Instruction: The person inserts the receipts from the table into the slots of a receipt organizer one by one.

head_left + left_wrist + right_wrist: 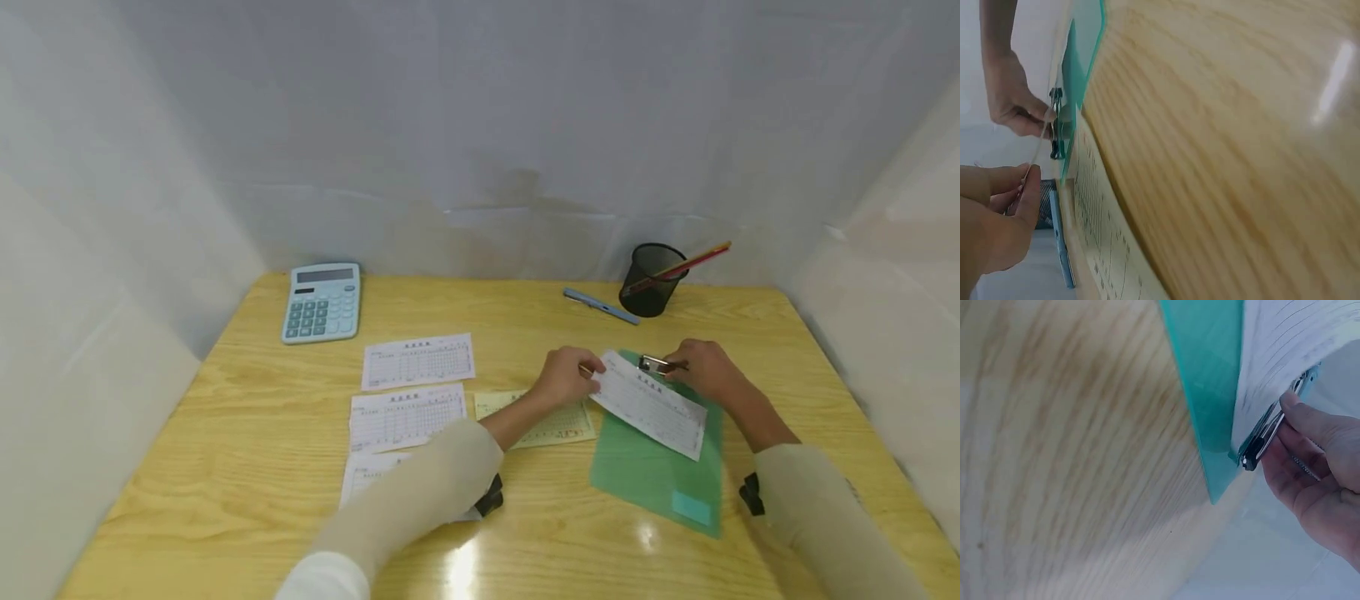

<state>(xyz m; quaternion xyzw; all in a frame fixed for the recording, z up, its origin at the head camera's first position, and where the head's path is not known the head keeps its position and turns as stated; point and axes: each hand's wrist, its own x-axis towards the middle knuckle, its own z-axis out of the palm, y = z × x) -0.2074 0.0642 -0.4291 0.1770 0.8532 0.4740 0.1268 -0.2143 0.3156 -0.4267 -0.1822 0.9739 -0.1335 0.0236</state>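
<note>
A green translucent clipboard [645,467] lies on the right part of the table, with a metal clip [656,364] at its top edge. My right hand [708,369] grips that clip, thumb on one side and fingers on the other, as the right wrist view shows. Between the thumb and fingers of my left hand [564,377], a white printed slip [652,404] is pinched by its left corner. The slip slants over the upper clipboard, close to the clip. Whether its edge sits under the clip is unclear. A yellow printed slip [555,429] lies beneath my left forearm.
Several white slips [417,362] form a column left of the yellow one, the lowest partly under my left sleeve. A light blue calculator [322,304] is at the back left. Behind the clipboard lie a blue pen [600,306] and a black mesh cup [651,296] holding pencils.
</note>
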